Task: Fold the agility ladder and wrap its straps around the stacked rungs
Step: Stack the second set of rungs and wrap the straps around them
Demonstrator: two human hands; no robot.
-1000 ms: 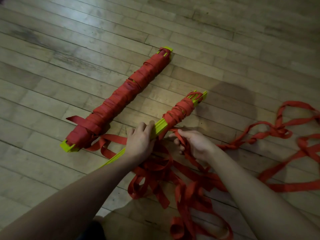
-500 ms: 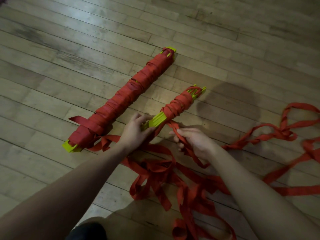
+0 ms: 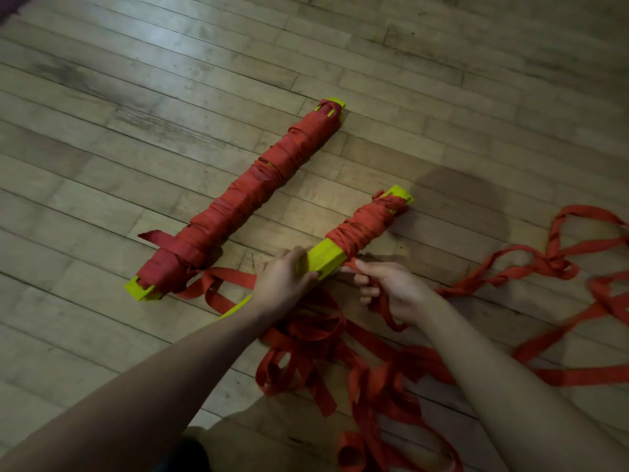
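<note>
Two bundles of stacked yellow rungs lie on the wooden floor. The far bundle (image 3: 238, 206) is wound in red strap along nearly its whole length. The near bundle (image 3: 326, 258) carries red strap only on its far third. My left hand (image 3: 282, 284) grips the bare yellow middle of the near bundle. My right hand (image 3: 394, 291) pinches the red strap (image 3: 384, 308) right beside the last turn. The bundle's near end is hidden under my left forearm.
Loose red strap lies heaped on the floor (image 3: 340, 362) under my forearms and trails off in loops to the right (image 3: 544, 267). Bare wooden floorboards (image 3: 136, 114) surround both bundles.
The near bundle has turned in my left hand so a flat yellow face points up. My right hand has moved closer to the wound section with the strap.
</note>
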